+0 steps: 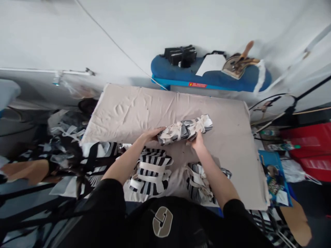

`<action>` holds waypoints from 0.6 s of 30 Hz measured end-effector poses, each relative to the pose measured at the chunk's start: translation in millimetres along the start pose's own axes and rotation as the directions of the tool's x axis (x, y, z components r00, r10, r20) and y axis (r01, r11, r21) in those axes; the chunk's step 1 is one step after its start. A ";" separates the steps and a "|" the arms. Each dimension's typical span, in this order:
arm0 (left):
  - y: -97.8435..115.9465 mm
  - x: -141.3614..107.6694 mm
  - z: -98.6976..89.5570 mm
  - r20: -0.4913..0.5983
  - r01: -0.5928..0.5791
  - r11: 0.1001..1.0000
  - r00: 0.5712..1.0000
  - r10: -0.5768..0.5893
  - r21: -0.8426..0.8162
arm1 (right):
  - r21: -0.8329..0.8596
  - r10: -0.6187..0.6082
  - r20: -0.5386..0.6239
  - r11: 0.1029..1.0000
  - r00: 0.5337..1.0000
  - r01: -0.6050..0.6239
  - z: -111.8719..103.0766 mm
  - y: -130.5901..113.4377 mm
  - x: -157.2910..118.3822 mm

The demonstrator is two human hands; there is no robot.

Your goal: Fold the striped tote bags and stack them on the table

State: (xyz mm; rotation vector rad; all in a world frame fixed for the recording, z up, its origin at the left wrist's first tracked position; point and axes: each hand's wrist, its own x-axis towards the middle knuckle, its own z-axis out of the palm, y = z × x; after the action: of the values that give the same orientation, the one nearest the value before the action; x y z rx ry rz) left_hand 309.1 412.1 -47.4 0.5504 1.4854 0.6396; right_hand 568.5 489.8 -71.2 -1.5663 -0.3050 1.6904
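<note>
Head view, rolled black-and-white striped cloth (184, 129)

The fingers of my right hand (198, 143) drop out of sight behind the rolled striped cloth (184, 129), and the inside of the roll is hidden. At 9 o'clock, the heap of striped fabric (64, 158) is too blurred to sort into pieces. At 1 o'clock, the wooden-handled tool (239, 63) on the blue padded board (165, 67) is too tangled with what lies under it to name. At 4 o'clock, the things in the blue tray (274, 179) are too small to tell, and at 3 o'clock the red crates (307, 144) run off the picture's edge.
</note>
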 end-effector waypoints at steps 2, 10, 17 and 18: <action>2.9 1.1 25.5 0.100 0.004 1.000 0.995 -0.007 0.027 | -0.041 -0.028 0.022 0.999 0.999 0.029 -4.8 -24.9 7.4; 17.4 -73.7 54.7 -0.067 -0.240 0.771 0.937 0.342 0.590 | -0.073 -0.220 -0.174 0.975 0.960 0.210 -55.8 -60.5 -40.9; -118.6 -201.3 4.3 -0.565 0.075 0.796 0.743 0.357 0.601 | -0.344 0.153 0.362 0.939 0.919 -0.021 -75.0 122.1 -194.5; -134.4 -207.8 14.7 -0.547 0.112 0.765 0.764 0.341 0.634 | -0.364 0.168 0.358 0.931 0.918 -0.028 -69.2 143.0 -202.7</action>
State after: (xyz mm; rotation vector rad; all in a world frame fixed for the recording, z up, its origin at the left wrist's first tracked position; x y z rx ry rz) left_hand 334.7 172.5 10.7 1.0358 2.3772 0.4121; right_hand 561.4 235.5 -30.8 -1.5033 -0.7800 2.1142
